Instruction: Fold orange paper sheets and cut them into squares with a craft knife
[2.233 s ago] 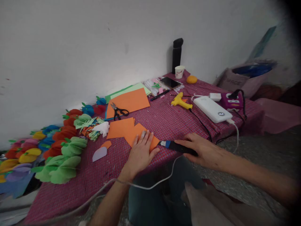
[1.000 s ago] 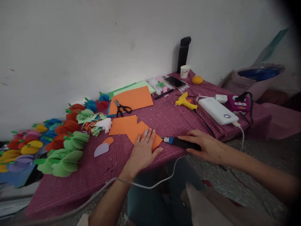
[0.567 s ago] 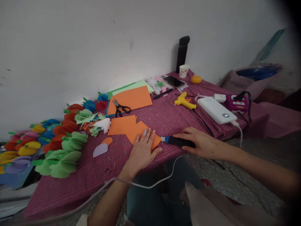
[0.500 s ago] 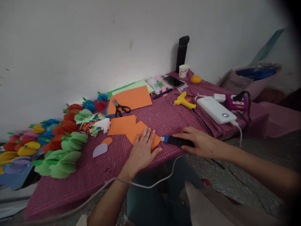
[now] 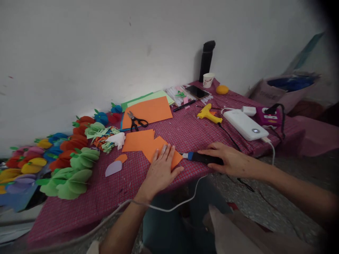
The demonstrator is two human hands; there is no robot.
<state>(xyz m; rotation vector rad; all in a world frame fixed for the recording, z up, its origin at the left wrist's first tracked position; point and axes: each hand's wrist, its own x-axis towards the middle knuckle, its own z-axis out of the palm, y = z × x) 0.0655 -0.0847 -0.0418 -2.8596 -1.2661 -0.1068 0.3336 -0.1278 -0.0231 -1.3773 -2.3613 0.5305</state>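
- I have my left grip (image 5: 162, 170) spread flat on orange paper (image 5: 152, 146).
- My right grip (image 5: 225, 159) curls round a black tool (image 5: 196, 157).
- Scissors (image 5: 134, 119) lie at eleven o'clock from the paper.

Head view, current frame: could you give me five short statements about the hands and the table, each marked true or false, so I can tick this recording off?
1. The left hand rests palm down on an orange sheet. True.
2. The right hand holds the scissors. False: it holds a black-handled tool; the scissors lie with their blades on a larger orange sheet.
3. The yellow glue gun lies left of the white power bank in the picture. True.
4. The paper cup lies tipped on its side. False: it stands upright.
5. A black bottle stands by the wall. True.
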